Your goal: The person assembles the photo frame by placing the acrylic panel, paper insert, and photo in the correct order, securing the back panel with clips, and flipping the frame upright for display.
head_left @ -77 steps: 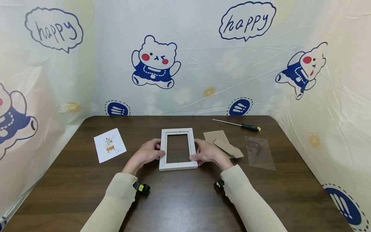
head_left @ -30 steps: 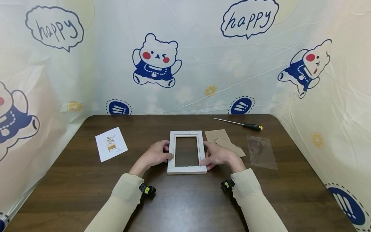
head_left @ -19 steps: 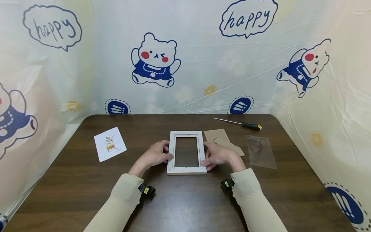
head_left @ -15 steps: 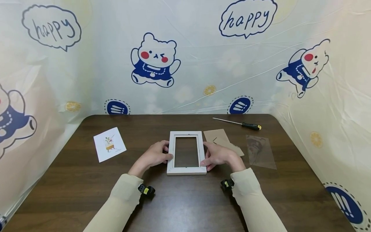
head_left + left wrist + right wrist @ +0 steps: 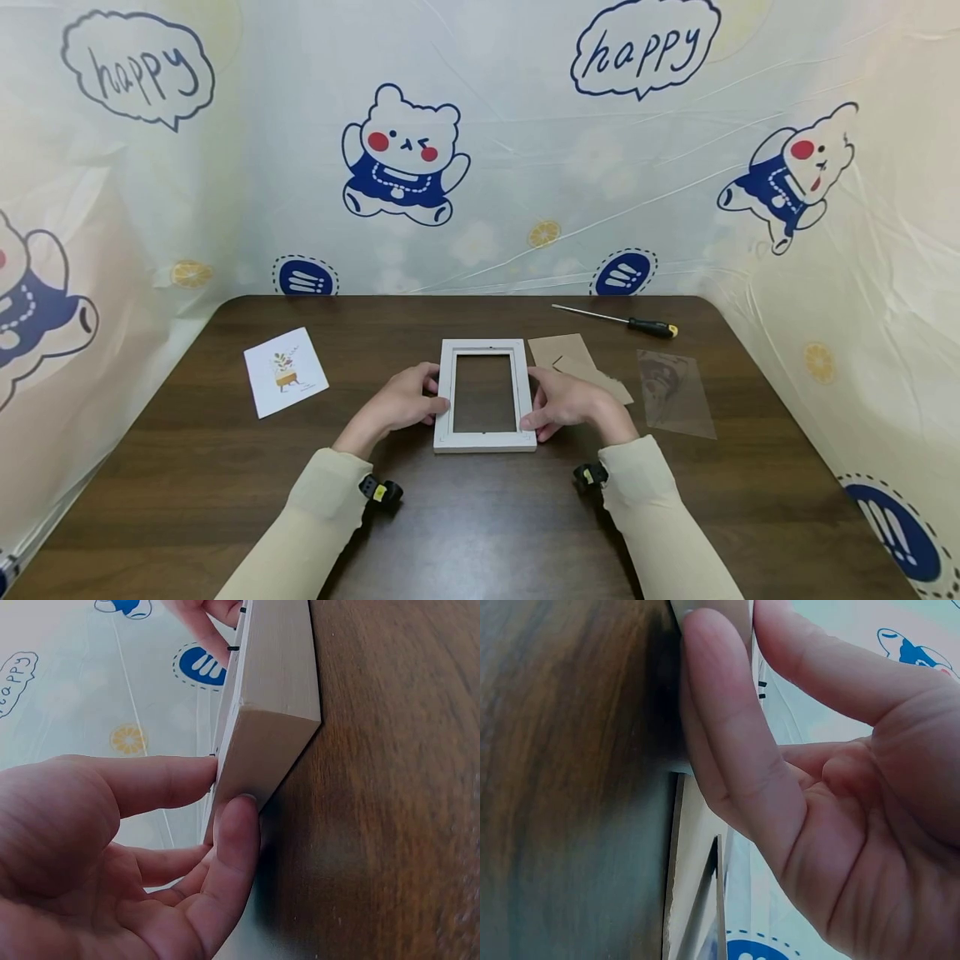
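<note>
A white picture frame (image 5: 484,442) with an open middle lies on the table between both hands. My left hand (image 5: 397,398) grips its left side; in the left wrist view the thumb is on the face and a fingertip (image 5: 238,825) presses the side edge. On the opposite side my right hand (image 5: 567,397) holds the frame, thumb on the rim near the lower corner. The right wrist view shows a finger (image 5: 718,660) against a small visible part of the frame's side. Just beyond the right hand lies a brown cardboard backing (image 5: 558,348) with a raised flap, partly hidden by that hand.
A white card (image 5: 262,383) printed with a potted plant lies at the left of the brown table (image 5: 480,525). To the right is a clear plastic sheet (image 5: 677,396). A screwdriver (image 5: 648,327) rests near the back edge. A printed curtain (image 5: 510,150) hangs behind the table.
Both hands have shifted the picture frame to the right and slightly nearer since the earliest frame. Over the last second, hands and frame have stayed nearly still.
</note>
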The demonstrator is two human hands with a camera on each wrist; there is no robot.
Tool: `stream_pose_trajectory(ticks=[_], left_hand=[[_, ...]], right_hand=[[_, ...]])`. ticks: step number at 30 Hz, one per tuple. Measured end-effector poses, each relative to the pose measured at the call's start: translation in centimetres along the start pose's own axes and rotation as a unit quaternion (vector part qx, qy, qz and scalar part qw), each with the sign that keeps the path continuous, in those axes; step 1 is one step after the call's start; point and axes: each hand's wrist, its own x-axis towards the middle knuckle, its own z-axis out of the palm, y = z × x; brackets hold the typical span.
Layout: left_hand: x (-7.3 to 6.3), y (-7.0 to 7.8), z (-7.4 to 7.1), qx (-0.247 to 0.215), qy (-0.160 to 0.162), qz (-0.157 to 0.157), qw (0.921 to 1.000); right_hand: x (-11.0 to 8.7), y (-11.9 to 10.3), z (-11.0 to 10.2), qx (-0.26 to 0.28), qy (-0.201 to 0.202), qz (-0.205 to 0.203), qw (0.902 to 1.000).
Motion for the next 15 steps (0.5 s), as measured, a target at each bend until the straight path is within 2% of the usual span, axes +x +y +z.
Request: stream_pose_trajectory(ticks=[4, 10, 15], left_hand=[[0.0, 0.1, 0.0, 0.0, -0.002, -0.001, 1.0], [0.0, 0.3, 0.1, 0.0, -0.004, -0.004, 1.0], [-0.1, 0.2, 0.0, 0.001, -0.001, -0.006, 1.0]], right_hand=[[-0.1, 0.1, -0.1, -0.009, -0.001, -0.002, 1.0], [-0.6, 0.2, -0.6, -0.06, 0.009, -0.013, 0.9981], [-1.4, 0.0, -2.1, -0.102, 0.035, -0.045, 0.9931]])
